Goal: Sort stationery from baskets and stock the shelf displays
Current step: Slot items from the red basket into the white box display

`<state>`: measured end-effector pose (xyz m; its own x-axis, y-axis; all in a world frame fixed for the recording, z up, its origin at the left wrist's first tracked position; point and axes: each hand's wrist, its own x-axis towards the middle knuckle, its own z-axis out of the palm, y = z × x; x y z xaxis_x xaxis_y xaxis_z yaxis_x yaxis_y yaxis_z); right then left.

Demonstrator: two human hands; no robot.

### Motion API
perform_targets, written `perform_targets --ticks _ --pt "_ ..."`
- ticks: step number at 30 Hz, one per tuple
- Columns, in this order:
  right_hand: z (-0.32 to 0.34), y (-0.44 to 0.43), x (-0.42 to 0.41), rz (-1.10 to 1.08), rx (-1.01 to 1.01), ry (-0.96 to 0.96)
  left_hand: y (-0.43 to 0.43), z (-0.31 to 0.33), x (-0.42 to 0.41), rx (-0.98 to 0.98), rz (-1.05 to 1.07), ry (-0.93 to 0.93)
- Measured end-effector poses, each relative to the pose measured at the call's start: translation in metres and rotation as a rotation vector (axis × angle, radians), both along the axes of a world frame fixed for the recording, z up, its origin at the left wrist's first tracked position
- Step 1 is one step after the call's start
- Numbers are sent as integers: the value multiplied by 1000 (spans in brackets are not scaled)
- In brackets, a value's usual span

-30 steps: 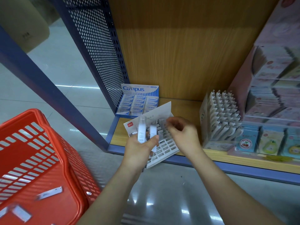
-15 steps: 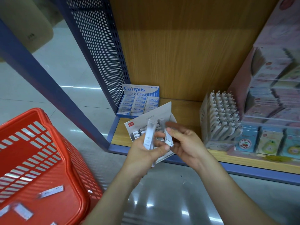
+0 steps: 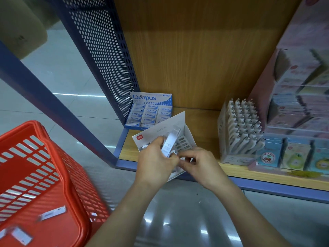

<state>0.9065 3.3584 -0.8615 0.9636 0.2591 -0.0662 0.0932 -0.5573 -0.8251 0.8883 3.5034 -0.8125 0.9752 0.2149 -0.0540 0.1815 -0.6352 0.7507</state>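
The left hand (image 3: 154, 161) held a thin clear lead case (image 3: 170, 142) with its fingers and thumb curled round the low end; the case stood tilted, its top leaning to the right, just over a white display box (image 3: 165, 129); the box had rows of little slots and sat at the front edge of the wooden shelf (image 3: 204, 122), partly sticking out past it. The right hand (image 3: 199, 164) was right beside the left one; its fingers were curled in tight, with the tips next to the bottom of the case; I could not tell if they pinched anything. Behind the white box sat a blue Campus eraser box (image 3: 151, 98); to the right stood a box of white pens (image 3: 243, 129), then small packs with fruit pictures (image 3: 293, 155). A red basket (image 3: 58, 157) was on the floor to the left; a few more cases (image 3: 52, 213) lay flat in it, well apart.
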Motion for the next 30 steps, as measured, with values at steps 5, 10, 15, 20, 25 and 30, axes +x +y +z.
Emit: perform_targets --ticks 5,10,15,20,25,30 --pt "4 7 12 41 137 -18 -2 0 9 -81 -17 19" --pt "-5 -6 40 -300 156 -51 13 -5 11 25 94 7" --pt "-8 9 52 -373 269 -40 30 -19 -1 192 141 38" --pt "-19 17 52 -382 204 -60 33 -28 -5 166 165 25" --pt "-20 17 54 -288 10 -116 34 -33 -4 73 182 21" --pt "-26 16 55 -141 -117 -293 34 -37 -5 45 173 21"
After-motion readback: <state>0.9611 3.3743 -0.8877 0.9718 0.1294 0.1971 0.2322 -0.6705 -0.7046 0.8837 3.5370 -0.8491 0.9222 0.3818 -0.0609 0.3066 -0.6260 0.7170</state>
